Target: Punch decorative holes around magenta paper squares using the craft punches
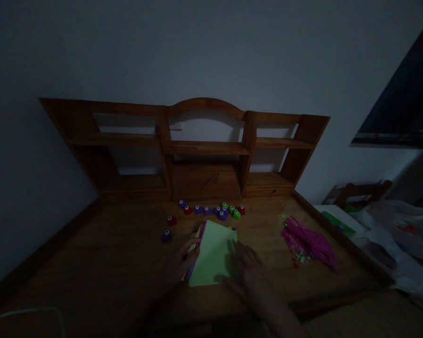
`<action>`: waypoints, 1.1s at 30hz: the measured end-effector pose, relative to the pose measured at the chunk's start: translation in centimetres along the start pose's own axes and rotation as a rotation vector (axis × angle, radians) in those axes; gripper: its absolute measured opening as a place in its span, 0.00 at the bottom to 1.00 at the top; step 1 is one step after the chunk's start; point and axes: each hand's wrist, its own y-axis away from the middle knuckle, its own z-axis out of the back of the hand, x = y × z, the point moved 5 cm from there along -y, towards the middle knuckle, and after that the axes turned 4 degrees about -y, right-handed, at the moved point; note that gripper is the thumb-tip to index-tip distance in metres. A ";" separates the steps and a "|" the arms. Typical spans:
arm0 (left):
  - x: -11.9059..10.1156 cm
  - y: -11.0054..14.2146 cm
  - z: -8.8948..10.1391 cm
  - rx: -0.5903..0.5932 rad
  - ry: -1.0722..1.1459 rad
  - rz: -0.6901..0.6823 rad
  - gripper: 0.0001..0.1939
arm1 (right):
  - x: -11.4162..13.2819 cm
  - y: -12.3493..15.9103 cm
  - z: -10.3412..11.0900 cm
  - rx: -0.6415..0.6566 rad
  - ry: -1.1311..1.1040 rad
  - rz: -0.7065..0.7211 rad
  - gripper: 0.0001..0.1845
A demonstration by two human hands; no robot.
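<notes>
A stack of coloured paper [215, 256] lies on the desk in front of me, a light green sheet on top and pink, blue and yellowish edges showing at its left. My left hand [179, 260] is at the left edge of the stack, its fingers bent and closed on the sheets there. Over the right edge lies my right hand [248, 267], fingers stretched out and apart, touching the green sheet. Beyond the paper stand several small craft punches in purple, such as the purple punch [207, 211], in red, such as the red punch [171, 220], and in green.
The wooden desk [120, 253] has a raised shelf unit [207, 148] at its back. Pink punched paper strips [308, 239] and small paper bits [301, 258] lie at the right. Past the right rim are plastic bags [402, 225] and a chair [366, 189]. A pale cable [28, 310] is at lower left.
</notes>
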 end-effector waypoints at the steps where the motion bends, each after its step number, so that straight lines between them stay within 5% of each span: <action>1: -0.2 0.1 0.1 0.000 -0.012 0.001 0.23 | 0.0 0.3 0.4 -0.043 0.000 -0.006 0.26; 6: -2.4 1.3 0.0 0.019 -0.217 -0.097 0.19 | 0.3 2.0 2.6 -0.157 -0.103 -0.013 0.18; 11: -6.0 3.8 -2.4 0.090 -0.664 -0.558 0.24 | -0.8 3.0 3.7 -0.195 -0.300 -0.165 0.15; 13: -6.6 4.7 -3.3 0.093 -0.834 -0.642 0.28 | -1.3 3.1 4.0 -0.235 -0.321 -0.205 0.16; 17: -6.0 5.4 -3.5 0.093 -0.915 -0.655 0.29 | -2.0 3.2 4.3 -0.249 -0.337 -0.250 0.18; 25: -3.7 4.2 -3.5 0.171 -0.816 -0.692 0.15 | -1.6 3.2 5.5 -0.274 -0.350 -0.314 0.21; 30: -3.9 3.9 -2.2 0.098 -0.741 -0.613 0.23 | -2.5 2.9 6.1 -0.295 -0.440 -0.421 0.23; 33: -5.3 4.6 -1.1 -0.018 -0.740 -0.642 0.30 | -3.1 1.8 5.0 -0.191 -0.606 -0.518 0.28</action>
